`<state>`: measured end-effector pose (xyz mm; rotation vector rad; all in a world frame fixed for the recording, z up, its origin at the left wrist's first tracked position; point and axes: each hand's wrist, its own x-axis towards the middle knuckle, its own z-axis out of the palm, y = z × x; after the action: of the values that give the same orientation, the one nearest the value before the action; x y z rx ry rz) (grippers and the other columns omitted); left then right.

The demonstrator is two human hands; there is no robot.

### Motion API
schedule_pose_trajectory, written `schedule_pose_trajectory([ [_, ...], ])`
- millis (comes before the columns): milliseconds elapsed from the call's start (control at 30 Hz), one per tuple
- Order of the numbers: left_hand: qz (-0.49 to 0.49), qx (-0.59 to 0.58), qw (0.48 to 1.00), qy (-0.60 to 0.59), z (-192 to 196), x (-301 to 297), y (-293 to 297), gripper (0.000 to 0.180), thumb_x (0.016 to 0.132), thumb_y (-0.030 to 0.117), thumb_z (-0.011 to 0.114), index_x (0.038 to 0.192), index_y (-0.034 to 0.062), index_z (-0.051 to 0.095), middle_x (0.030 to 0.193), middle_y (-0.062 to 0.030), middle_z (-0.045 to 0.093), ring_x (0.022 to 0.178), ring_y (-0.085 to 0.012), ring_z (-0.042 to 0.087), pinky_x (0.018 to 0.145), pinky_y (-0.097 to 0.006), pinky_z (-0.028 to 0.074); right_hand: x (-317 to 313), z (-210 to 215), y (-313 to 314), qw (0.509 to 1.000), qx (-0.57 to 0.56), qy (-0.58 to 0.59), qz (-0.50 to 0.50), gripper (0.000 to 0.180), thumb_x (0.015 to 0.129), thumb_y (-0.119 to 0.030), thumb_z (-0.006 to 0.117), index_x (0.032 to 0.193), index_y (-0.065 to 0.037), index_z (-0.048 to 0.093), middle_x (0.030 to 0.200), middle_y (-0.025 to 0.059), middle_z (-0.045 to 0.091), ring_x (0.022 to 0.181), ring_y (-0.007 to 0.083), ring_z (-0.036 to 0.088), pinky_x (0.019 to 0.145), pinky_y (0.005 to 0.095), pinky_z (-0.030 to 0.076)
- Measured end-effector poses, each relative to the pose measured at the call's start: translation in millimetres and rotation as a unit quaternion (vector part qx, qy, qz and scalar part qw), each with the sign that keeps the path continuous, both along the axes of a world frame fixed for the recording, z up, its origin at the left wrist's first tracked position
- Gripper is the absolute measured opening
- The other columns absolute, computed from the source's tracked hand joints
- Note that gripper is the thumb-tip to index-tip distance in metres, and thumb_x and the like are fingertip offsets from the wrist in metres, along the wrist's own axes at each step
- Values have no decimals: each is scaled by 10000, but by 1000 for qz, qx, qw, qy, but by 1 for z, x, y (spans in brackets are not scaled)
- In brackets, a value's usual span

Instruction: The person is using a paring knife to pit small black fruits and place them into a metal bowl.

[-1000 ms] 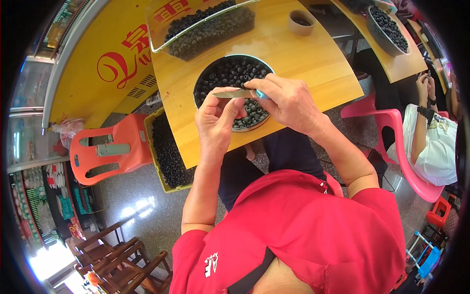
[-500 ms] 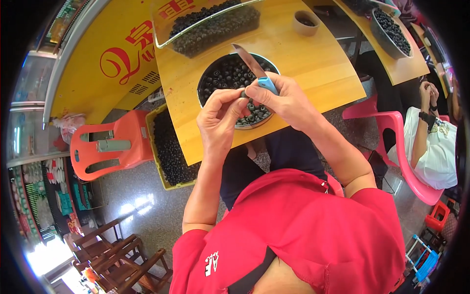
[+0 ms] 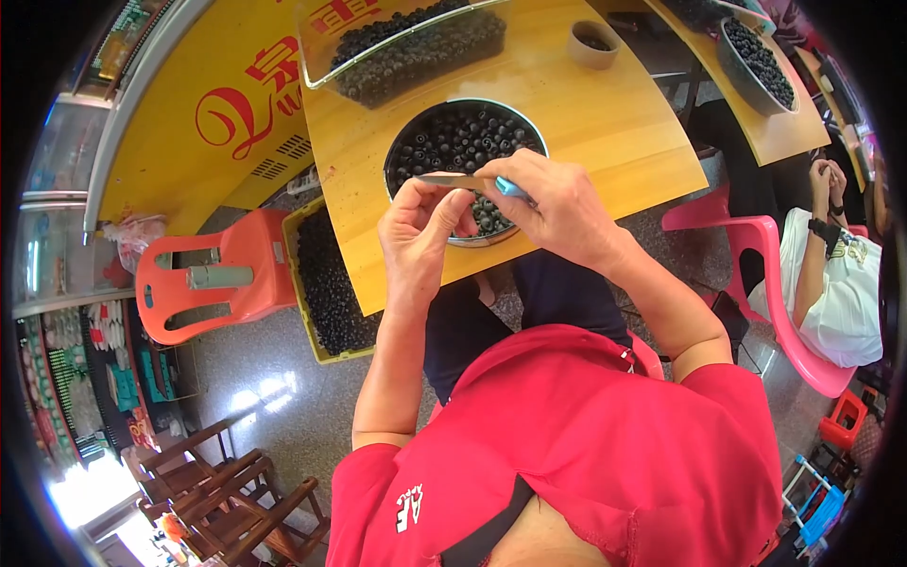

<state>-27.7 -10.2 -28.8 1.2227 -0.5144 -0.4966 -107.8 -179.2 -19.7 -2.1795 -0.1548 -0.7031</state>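
My right hand (image 3: 567, 206) is closed round a small knife (image 3: 511, 188) with a light-blue handle. Its blade lies nearly level, pointing left across the fingertips of my left hand (image 3: 419, 231). The left thumb and fingers are pinched together under the blade, and whatever sits between them is hidden. Both hands are over the near part of a round metal bowl (image 3: 480, 242). Many small dark round pieces (image 3: 453, 140) fill its far part, and greenish-grey ones (image 3: 490, 219) show at the near side.
A clear tub (image 3: 416, 59) of dark pieces and a small cup (image 3: 592, 45) stand on the yellow table (image 3: 624, 142). A yellow crate (image 3: 331, 274) and an orange stool (image 3: 217, 274) are at left. At right, a person (image 3: 831, 274) sits in a pink chair (image 3: 770, 246).
The knife has swung down from pointing up and away to lying level over the left fingertips. My right hand has turned over with it; the left hand stays nearly in place.
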Motion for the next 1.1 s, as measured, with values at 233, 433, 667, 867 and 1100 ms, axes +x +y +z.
schedule_pose_trajectory([
  [233, 1, 3, 1000, 4, 6, -4, -6, 176, 903, 82, 642, 1045, -11, 596, 851, -52, 637, 669, -92, 576, 610, -214, 456, -4, 0, -4, 995, -94, 22, -39, 256, 780, -56, 671, 1031, -63, 625, 805, 95, 587, 680, 281, 606, 569, 359, 479],
  [433, -12, -25, 999, 29, 9, -6, 4, 135, 890, 30, 630, 1013, -14, 596, 818, -71, 643, 652, -116, 593, 605, -221, 468, 2, -12, -14, 987, -137, 35, -73, 215, 805, -70, 658, 1017, -59, 628, 818, 99, 600, 704, 297, 618, 577, 368, 488],
  [667, 248, 77, 965, -33, -28, 50, 95, 155, 876, 36, 651, 1019, -11, 614, 817, -46, 646, 647, -99, 585, 613, -204, 459, 2, -14, -40, 991, -56, 26, -119, 168, 888, -134, 637, 999, -8, 645, 876, 135, 653, 704, 257, 633, 614, 318, 493],
  [867, 366, 273, 884, -101, -94, 79, 189, 199, 890, 58, 642, 1078, 7, 605, 940, -52, 633, 789, -98, 585, 699, -233, 473, 2, -24, -55, 988, -24, 81, -130, 197, 917, -164, 614, 996, 14, 644, 822, 143, 649, 692, 205, 609, 633, 295, 481],
  [1100, 143, 235, 922, -274, -7, 42, 69, 137, 875, 6, 631, 1010, -1, 653, 920, -62, 653, 841, -111, 607, 758, -230, 494, -5, -29, -55, 983, 56, 118, -127, 236, 943, -186, 595, 1026, 30, 639, 720, 94, 602, 663, 106, 524, 610, 262, 450],
])
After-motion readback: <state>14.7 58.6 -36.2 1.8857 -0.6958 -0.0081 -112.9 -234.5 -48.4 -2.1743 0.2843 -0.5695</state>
